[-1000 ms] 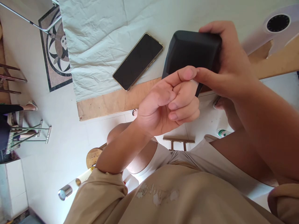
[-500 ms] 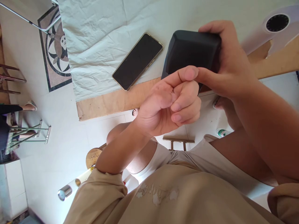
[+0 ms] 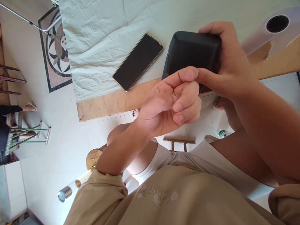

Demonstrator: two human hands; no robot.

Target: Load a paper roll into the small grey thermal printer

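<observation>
My right hand (image 3: pixel 232 59) grips a smooth black box-shaped object (image 3: pixel 193 51) with rounded edges; its kind I cannot make out. The fingers wrap its far right edge, and the thumb lies along its near side. My left hand (image 3: pixel 172 101) is in front of it, palm turned up, with most fingers curled in. Its index finger reaches to the near side of the object and meets the right thumb's tip. No item shows in the left hand's curled fingers. A phone (image 3: pixel 138 62) with a dark screen and clear-edged case lies to the left.
A pale cloth (image 3: pixel 98 40) covers the wooden table (image 3: pixel 105 107). A white cylindrical thing with a black round end (image 3: pixel 277 24) lies at right. Below are a wooden stool (image 3: pixel 93 158), a bottle (image 3: pixel 222 133) and a folding stool (image 3: pixel 30 134) beside another person's legs.
</observation>
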